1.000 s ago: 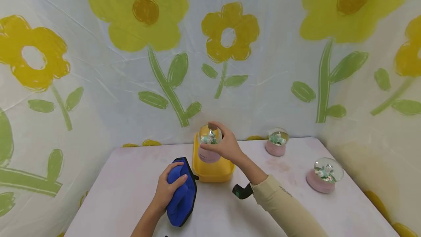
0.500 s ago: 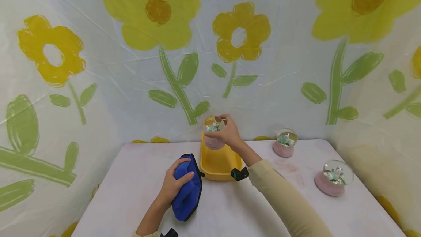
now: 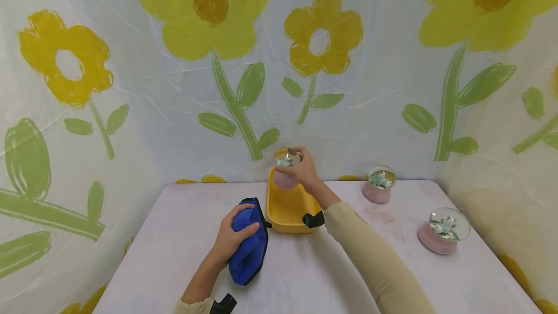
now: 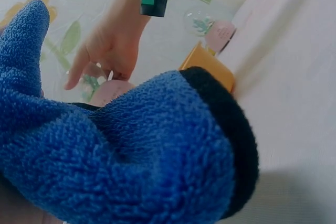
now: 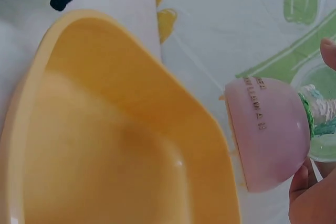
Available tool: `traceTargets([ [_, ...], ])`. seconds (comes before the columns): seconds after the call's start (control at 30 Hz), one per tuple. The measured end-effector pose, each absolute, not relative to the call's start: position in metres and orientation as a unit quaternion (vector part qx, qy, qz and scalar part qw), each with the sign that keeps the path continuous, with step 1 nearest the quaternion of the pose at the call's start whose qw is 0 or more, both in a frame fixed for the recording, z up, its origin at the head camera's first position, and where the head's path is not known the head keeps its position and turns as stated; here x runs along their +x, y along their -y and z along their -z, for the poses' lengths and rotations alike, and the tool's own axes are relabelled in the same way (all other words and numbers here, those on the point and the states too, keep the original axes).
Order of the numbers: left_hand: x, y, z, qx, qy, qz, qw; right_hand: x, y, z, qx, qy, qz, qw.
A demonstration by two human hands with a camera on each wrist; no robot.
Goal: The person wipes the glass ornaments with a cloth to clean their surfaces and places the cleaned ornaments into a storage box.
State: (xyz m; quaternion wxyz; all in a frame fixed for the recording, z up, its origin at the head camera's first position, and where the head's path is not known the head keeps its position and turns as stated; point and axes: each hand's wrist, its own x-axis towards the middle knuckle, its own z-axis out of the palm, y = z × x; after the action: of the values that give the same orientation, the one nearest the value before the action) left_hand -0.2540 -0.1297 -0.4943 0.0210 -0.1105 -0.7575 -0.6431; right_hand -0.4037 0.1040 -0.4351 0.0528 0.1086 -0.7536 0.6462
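Note:
My right hand (image 3: 306,171) grips a snow globe (image 3: 285,180) with a clear dome and a pink base. The globe is held upright over the far end of a yellow tray (image 3: 294,202). In the right wrist view, the pink base (image 5: 270,135) with raised lettering shows beyond the tray's rim, and fingers touch the dome. My left hand (image 3: 230,232) holds a folded blue terry cloth (image 3: 249,253) with black trim, left of the tray. That cloth (image 4: 168,135) fills much of the left wrist view and hides most of the left hand.
Two more pink-based snow globes stand on the right of the white table: one at the back (image 3: 378,185), one nearer the right edge (image 3: 440,231). A flower-printed fabric wall (image 3: 370,86) closes off the back and sides. Black wrist cameras sit on both forearms.
My right hand has raised the snow globe and carried it toward the tray's far end. My left hand keeps its grip on the blue cloth. The head view has shifted slightly.

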Motion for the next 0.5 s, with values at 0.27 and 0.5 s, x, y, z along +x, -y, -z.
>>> traceTargets([
  [0.27,-0.257,0.131,0.495,-0.112,0.757,0.644,0.017,-0.418,-0.104,0.449,0.086,0.762,-0.639,0.059],
  [0.5,-0.261,0.134,0.498,-0.107,0.758,0.643,0.016,-0.414,-0.103,0.45,0.097,0.75,-0.652,0.057],
])
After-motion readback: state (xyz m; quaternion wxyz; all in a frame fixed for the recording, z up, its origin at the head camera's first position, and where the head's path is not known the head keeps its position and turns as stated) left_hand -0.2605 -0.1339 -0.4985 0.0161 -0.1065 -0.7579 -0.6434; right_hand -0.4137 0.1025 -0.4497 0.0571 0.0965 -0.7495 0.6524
